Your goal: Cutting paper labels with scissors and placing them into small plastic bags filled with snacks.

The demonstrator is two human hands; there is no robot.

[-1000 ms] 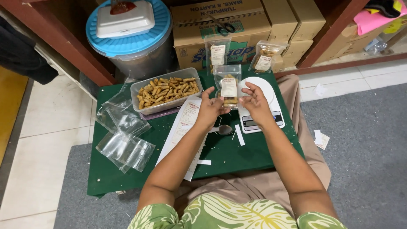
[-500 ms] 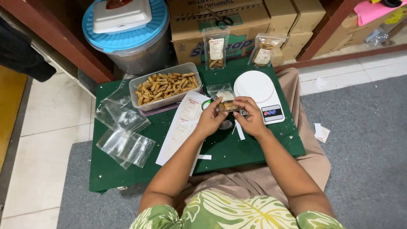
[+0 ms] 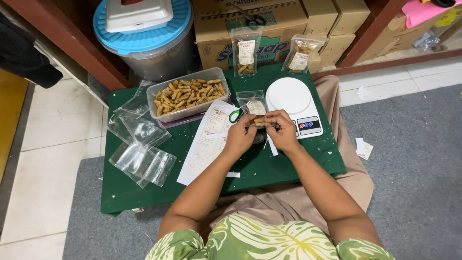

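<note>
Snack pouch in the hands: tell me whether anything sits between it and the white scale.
Nothing visible does. The left hand and right hand hold the snack pouch right beside the white scale, with only bare green table showing around them.

Pouch [image 3: 254,108]: small, clear plastic, white label on its front, brown snack pieces at the bottom. Upright, slightly tilted, held above the green surface [image 3: 144,192], just left of the white scale [image 3: 291,96].

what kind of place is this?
Probably a home or small-shop snack-packing spot on the floor: a low green table holds a tub of fried snacks, a kitchen scale and empty clear bags, with stacked cartons behind.
</note>
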